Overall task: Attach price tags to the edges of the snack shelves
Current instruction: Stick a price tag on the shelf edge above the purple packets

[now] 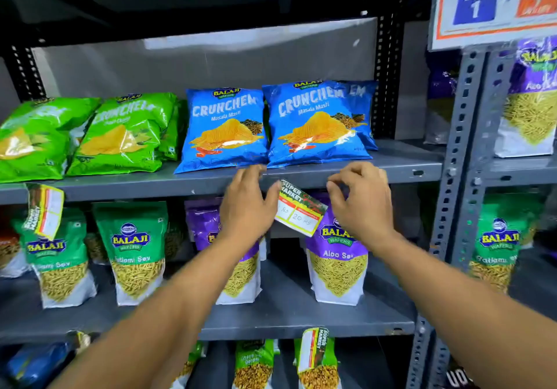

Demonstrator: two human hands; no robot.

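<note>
While the tilted red-and-white paper price tag hangs crooked from the grey metal shelf edge, we level it; left hand pinches its left end, right hand fingers curl narrow, empty.

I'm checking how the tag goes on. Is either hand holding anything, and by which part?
The left hand steadies the small printed paper price tag by its left edge; the right hand holds nothing visible.

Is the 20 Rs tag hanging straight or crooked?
Crooked: the price tag tilts down to the right below the shelf edge, between left hand and right hand.
</note>
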